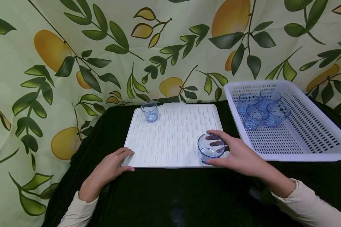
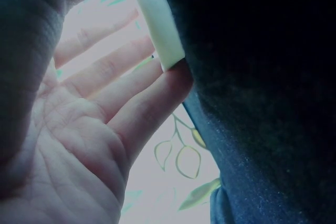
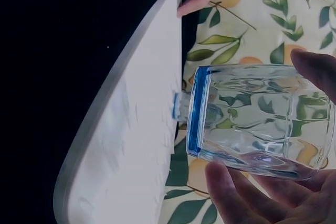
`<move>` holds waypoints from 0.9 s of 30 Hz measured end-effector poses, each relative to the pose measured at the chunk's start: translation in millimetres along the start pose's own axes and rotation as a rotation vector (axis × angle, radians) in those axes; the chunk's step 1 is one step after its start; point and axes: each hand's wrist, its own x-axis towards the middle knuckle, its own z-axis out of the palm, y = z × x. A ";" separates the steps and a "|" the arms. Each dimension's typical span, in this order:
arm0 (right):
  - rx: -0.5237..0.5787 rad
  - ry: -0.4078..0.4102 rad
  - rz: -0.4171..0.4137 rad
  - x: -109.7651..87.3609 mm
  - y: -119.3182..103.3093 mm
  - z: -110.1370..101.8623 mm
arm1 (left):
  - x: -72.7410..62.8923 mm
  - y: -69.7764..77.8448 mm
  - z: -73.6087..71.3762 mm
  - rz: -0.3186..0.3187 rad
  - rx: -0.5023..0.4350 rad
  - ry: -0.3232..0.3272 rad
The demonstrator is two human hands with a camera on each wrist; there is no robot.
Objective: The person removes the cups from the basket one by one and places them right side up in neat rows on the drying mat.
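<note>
Right hand (image 1: 240, 154) gripped a clear glass (image 1: 208, 153) at the tray's (image 1: 170, 135) near-right corner. Left hand (image 1: 109, 168), fingers extended, touched its near-left corner. Second glass (image 1: 150, 112) stood far-left on it.

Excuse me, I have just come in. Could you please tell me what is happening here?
A person's right hand holds a clear, bluish glass at the near right corner of a white ridged board. The left hand touches the board's near left corner. A second glass stands on the board at its far left. Four more glasses are in the white basket on the right.
</note>
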 end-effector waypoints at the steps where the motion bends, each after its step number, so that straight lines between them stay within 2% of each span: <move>1: -0.007 0.005 -0.003 2.1 -0.4 1.4 | -0.1 0.1 -0.1 0.000 0.000 0.000; 8: -0.007 0.035 -0.012 22.0 -5.0 8.5 | 0.0 0.7 -1.3 -0.004 -0.004 0.000; 16: -0.003 0.037 0.038 44.7 -9.0 17.1 | -0.2 1.6 -1.1 -0.010 0.002 -0.002; 23: 0.060 0.042 0.041 57.8 -11.8 20.9 | -2.1 -2.1 -0.5 0.023 -0.011 0.016; 27: 0.093 0.036 0.044 62.5 -13.2 23.8 | -3.2 -4.8 -3.2 0.035 -0.045 0.003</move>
